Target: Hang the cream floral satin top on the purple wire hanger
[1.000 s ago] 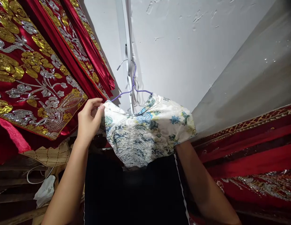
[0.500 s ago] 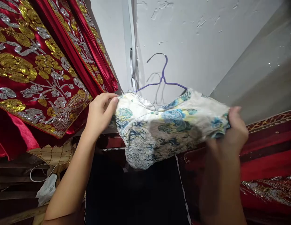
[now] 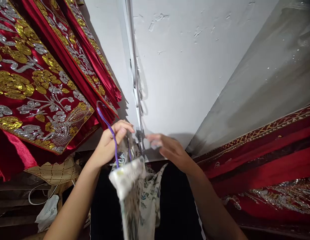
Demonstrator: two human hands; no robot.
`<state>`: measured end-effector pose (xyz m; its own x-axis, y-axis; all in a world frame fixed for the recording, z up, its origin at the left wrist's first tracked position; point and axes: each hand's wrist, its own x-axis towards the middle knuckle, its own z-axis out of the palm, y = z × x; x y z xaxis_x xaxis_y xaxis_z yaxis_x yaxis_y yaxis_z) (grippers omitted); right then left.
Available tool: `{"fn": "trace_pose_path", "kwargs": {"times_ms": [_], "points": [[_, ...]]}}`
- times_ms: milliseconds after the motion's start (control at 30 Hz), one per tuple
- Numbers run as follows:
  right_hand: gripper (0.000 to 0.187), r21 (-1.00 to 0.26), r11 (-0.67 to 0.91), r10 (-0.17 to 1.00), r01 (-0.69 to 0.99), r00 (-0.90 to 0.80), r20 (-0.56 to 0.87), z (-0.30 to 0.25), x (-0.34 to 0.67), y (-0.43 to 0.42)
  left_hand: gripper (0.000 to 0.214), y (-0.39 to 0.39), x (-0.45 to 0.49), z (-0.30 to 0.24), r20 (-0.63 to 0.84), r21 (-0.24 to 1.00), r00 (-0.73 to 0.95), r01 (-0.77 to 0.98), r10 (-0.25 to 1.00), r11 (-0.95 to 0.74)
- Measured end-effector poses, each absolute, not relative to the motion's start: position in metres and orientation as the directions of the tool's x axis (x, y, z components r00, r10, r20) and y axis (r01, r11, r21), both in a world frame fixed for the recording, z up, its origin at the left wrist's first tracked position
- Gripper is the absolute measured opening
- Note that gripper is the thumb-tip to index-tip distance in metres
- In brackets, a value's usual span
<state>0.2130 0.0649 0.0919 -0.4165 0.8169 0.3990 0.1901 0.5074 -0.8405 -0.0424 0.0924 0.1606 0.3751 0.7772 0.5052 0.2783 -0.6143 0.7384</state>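
A purple clothes hanger (image 3: 108, 125) tilts in front of me, its metal hook pointing up toward the left. From it hangs a pale floral garment (image 3: 128, 176) with blue, green and yellow print, folded on itself and blurred. My left hand (image 3: 113, 141) is at the hanger, which crosses over its fingers, and appears closed around it; the exact grip is partly hidden. To the right, my right hand (image 3: 171, 150) is apart from the garment, its fingers stretched out toward the left and blurred by motion.
Red panels with gold and silver sequin embroidery (image 3: 55, 96) hang at the left. A metal rail (image 3: 133, 66) runs along the white wall (image 3: 174, 83). More red embroidered cloth (image 3: 269, 173) lies at the right, below a grey translucent sheet (image 3: 259, 90). A white cloth piece (image 3: 48, 213) is lower left.
The garment, earlier stretched wide between both hands, has swung lower and turned edge-on. The hanger has shifted left to my left hand. My right hand has let go and moved left.
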Motion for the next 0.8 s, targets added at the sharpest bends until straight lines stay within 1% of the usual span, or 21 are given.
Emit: {"fn": "trace_pose_path", "kwargs": {"times_ms": [33,67,100,133,200,267,300,367,433,500,567,600,667,733,767,800], "points": [[0.064,-0.836,0.482,0.866,0.263,-0.291,0.407,0.091,0.207,0.077,0.034,0.088,-0.04,0.167,0.465,0.735,0.508,0.234,0.725,-0.636],[0.063,-0.831,0.458,0.889,0.316,-0.188,0.418,0.088,0.2,0.089,0.031,0.083,-0.038,0.173,0.412,0.742,0.622,0.195,0.666,-0.641],[0.063,-0.828,0.449,0.893,0.336,-0.146,0.425,0.085,0.195,0.1,0.03,0.079,-0.034,0.179,0.365,0.753,0.71,0.156,0.603,-0.639],[0.061,-0.834,0.452,0.892,0.316,-0.157,0.424,0.082,0.19,0.11,0.029,0.076,-0.031,0.183,0.334,0.767,0.769,0.116,0.546,-0.632],[0.049,-0.881,0.43,0.89,0.199,-0.259,0.375,0.076,0.186,0.126,0.024,0.072,-0.027,0.19,0.329,0.79,0.826,0.025,0.458,-0.612],[0.039,-0.93,0.355,0.887,0.097,-0.351,0.302,0.073,0.192,0.136,0.018,0.073,-0.029,0.192,0.358,0.804,0.834,-0.046,0.421,-0.593],[0.037,-0.945,0.318,0.883,0.075,-0.386,0.267,0.073,0.198,0.138,0.014,0.075,-0.033,0.192,0.371,0.81,0.822,-0.058,0.433,-0.584],[0.044,-0.963,0.26,0.869,0.066,-0.45,0.204,0.076,0.214,0.138,0.012,0.083,-0.046,0.19,0.389,0.826,0.764,-0.041,0.515,-0.563],[0.052,-0.982,0.184,0.88,0.037,-0.451,0.148,0.083,0.232,0.133,0.022,0.093,-0.064,0.187,0.388,0.847,0.665,0.016,0.637,-0.532],[0.053,-0.995,0.091,0.925,-0.03,-0.368,0.096,0.096,0.246,0.126,0.026,0.105,-0.085,0.183,0.355,0.877,0.533,0.094,0.768,-0.47],[0.049,-0.993,0.07,0.971,-0.097,-0.222,0.09,0.114,0.254,0.121,0.028,0.116,-0.107,0.178,0.283,0.924,0.391,0.134,0.876,-0.358],[0.048,-0.989,0.095,0.983,-0.113,-0.148,0.111,0.124,0.256,0.121,0.032,0.12,-0.117,0.175,0.234,0.953,0.324,0.111,0.917,-0.283],[0.046,-0.975,0.183,0.983,-0.122,-0.009,0.186,0.143,0.257,0.124,0.043,0.127,-0.136,0.167,0.122,0.993,0.196,-0.019,0.973,-0.12],[0.044,-0.953,0.28,0.958,-0.116,0.104,0.268,0.157,0.258,0.132,0.05,0.132,-0.149,0.155,0.028,0.982,0.062,-0.189,0.998,-0.016],[0.044,-0.938,0.331,0.937,-0.102,0.152,0.314,0.161,0.258,0.136,0.05,0.134,-0.152,0.146,0.025,0.961,-0.018,-0.274,1.0,-0.029],[0.044,-0.918,0.389,0.908,-0.073,0.199,0.369,0.164,0.259,0.141,0.048,0.135,-0.153,0.136,0.064,0.931,-0.106,-0.352,0.992,-0.098]]}}
